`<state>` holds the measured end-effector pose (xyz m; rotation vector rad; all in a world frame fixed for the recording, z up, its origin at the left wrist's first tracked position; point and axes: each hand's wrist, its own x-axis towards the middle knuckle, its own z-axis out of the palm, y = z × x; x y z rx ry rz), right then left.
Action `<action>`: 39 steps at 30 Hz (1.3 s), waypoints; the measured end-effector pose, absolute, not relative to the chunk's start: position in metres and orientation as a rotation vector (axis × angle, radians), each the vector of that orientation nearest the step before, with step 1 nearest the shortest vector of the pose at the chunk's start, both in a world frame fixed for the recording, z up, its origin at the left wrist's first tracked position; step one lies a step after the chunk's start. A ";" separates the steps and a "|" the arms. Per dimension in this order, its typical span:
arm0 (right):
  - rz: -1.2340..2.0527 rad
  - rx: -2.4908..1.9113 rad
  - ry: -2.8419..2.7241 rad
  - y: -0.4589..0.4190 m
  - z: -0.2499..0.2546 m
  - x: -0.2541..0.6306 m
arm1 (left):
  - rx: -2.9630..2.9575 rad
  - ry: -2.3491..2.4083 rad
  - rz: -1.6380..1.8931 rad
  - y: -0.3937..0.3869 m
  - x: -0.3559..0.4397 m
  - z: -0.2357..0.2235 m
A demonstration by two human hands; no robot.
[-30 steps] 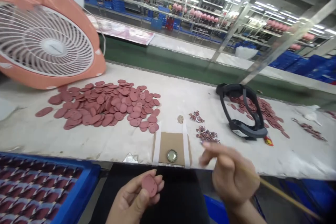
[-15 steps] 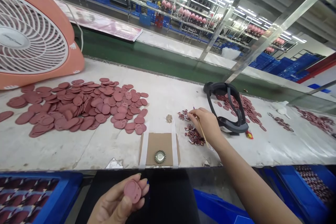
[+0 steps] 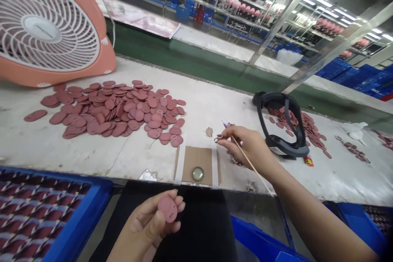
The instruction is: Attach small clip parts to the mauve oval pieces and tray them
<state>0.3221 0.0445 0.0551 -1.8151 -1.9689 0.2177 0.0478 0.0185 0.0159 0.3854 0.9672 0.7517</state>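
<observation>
My left hand (image 3: 150,225) is closed on a flat, dusky-red oval disc (image 3: 167,208) with small holes, below the table's front edge. Over the table, my right hand (image 3: 245,145) grips a thin wooden stick (image 3: 253,166) with a purple tip. A small dark curved piece (image 3: 218,138) is pinched between its thumb and fingertip. Under that hand lies a partly hidden pile of small dark-red pieces (image 3: 235,159). Between the hands, a crimped bottle cap (image 3: 198,174) rests on a cardboard square (image 3: 196,156) taped down with white strips.
A large heap of red oval discs (image 3: 123,110) covers the left of the table, with an orange fan (image 3: 107,55) behind it. A black headset-like frame (image 3: 278,141) stands at right beside more discs (image 3: 313,131). Blue trays (image 3: 98,196) sit below the table edge.
My right hand has drawn away from the small-piece pile towards the cardboard, now with a small dark piece at its fingertips. My left hand still holds the disc. The camera view has shifted.
</observation>
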 end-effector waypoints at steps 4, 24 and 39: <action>0.666 -1.466 -1.769 0.011 0.071 0.271 | 0.305 0.945 0.626 0.018 0.045 0.023; 0.893 -1.228 -1.904 -0.004 0.075 0.228 | 0.346 0.689 0.511 0.008 0.034 0.016; 0.966 -1.202 -1.945 -0.003 0.077 0.227 | 0.307 0.710 0.496 0.006 0.036 0.013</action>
